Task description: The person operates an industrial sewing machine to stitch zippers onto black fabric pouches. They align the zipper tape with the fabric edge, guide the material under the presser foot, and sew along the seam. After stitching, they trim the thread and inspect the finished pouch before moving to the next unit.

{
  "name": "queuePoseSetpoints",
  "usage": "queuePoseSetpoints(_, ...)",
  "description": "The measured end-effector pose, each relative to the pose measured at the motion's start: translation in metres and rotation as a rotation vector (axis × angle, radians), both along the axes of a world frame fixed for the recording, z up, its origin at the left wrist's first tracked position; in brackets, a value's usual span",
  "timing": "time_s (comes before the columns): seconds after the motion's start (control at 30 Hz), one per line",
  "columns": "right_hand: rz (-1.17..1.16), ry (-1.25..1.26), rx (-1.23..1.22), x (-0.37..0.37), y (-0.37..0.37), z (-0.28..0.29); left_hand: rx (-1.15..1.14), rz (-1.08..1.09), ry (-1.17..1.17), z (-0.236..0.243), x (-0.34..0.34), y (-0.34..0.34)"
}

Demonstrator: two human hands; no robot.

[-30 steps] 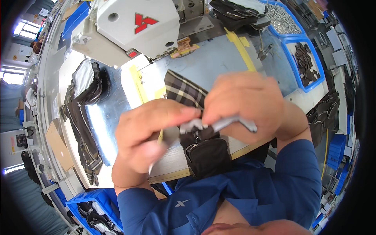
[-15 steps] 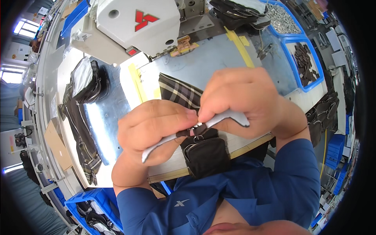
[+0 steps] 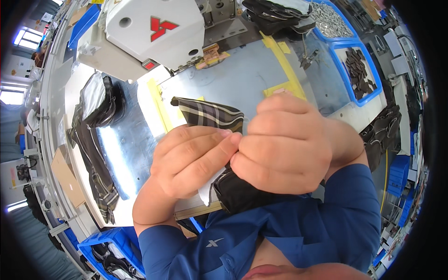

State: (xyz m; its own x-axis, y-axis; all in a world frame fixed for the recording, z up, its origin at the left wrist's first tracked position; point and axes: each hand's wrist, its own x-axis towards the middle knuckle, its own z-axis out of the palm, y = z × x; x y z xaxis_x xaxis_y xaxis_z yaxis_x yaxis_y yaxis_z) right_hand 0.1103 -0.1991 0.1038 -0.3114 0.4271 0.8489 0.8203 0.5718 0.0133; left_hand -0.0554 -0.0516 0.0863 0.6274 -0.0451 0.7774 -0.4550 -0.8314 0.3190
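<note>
My left hand (image 3: pixel 193 161) and my right hand (image 3: pixel 284 144) meet tip to tip over the table's near edge, fingers closed. Between them they grip the edge of a small black zippered pouch (image 3: pixel 240 191), whose body hangs below my knuckles. White lining (image 3: pixel 205 192) pokes out under my left hand. Beyond the fingers a plaid fabric piece (image 3: pixel 207 114) sticks out over the metal work plate (image 3: pixel 242 70). The exact spot that the fingertips pinch is hidden, and my right hand covers most of the pouch's right side.
A white machine (image 3: pixel 154 35) stands at the back. Blue trays hold small metal parts (image 3: pixel 329 21) and dark tabs (image 3: pixel 357 72) at the right. Black pouches lie at the left (image 3: pixel 98 100) and back (image 3: pixel 275 16). A blue crate (image 3: pixel 93 240) stands lower left.
My right hand has turned over and curled, with the back of its fingers now showing. The dark tab and metal ring between the fingers have gone out of sight.
</note>
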Motion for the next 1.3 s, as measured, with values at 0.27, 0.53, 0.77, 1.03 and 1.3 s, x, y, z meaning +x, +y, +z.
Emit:
queuePoseSetpoints(0.27,0.034,-0.008,-0.031,0.0,-0.005,0.002,-0.112,-0.049,0.031,0.002,-0.001,0.0)
queuePoseSetpoints(0.53,0.18,0.536,-0.447,0.015,0.011,-0.005,-0.274,0.067,0.142,0.003,-0.009,0.013)
queuePoseSetpoints(0.77,-0.14,0.949,-0.672,0.005,0.021,-0.023,-1.167,0.187,0.25,-0.012,0.018,0.011)
queuePoseSetpoints(1.03,-0.657,0.681,-1.195,0.077,0.053,-0.075,-0.888,0.474,0.881,-0.067,0.057,0.029)
queuePoseSetpoints(1.3,-0.669,0.493,-0.981,0.084,0.069,-0.104,0.265,0.504,0.62,-0.069,0.035,0.02)
